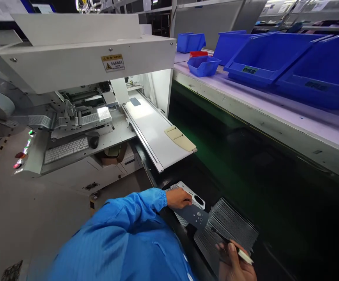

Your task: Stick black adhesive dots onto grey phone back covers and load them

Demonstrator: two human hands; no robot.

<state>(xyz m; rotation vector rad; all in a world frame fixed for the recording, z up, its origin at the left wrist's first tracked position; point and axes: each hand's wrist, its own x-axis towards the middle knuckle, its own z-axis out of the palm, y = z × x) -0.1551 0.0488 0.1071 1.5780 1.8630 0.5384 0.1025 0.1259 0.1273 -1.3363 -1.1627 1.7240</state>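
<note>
My left hand [180, 198], in a blue sleeve, has its fingers curled round the near end of a dark grey plate [197, 216] with small holes. Under and behind that hand lies a light grey stack of flat plates, the top one a pale plate [199, 200] with an oval opening. My right hand [237, 262] is closed round a pen-like tool [239, 253] with a pale handle and a dark round tip. The tip is over a fanned row of thin grey plates [230, 226], close to the dark plate's far end.
A white machine [78, 58] stands ahead, its short conveyor [160, 138] carrying a dark plate [135, 101] and a cream guide piece [180, 138]. A keyboard [66, 150] and mouse [93, 142] lie left. Blue bins [263, 58] line the right shelf, beside a dark green belt [216, 144].
</note>
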